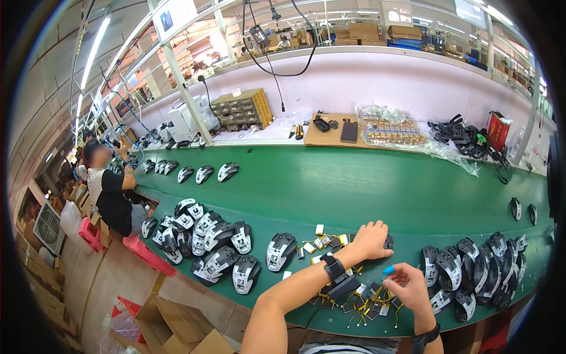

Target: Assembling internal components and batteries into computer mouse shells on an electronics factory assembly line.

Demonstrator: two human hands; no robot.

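Note:
My left hand (369,241) reaches over the bench, its fingers curved round a dark, rounded piece (388,242) that looks like a computer mouse shell, mostly hidden under the palm. My right hand (410,287) is just nearer and to the right, fingers curled in and a blue finger cot (388,269) on one fingertip. Whether it pinches something small I cannot make out. Beneath and between the hands lies a loose pile of small flat battery packs (384,309) with yellow tape and thin wires. One grey-and-black mouse shell (280,252) sits alone left of the pile.
Heaps of mouse shells lie left (218,236) and right (480,268) on the green bench (330,183). More stand in a row on the far strip (204,174). Behind are a phone (349,133), trays of parts (394,128) and a drawer cabinet (240,110). A co-worker (112,189) sits at left.

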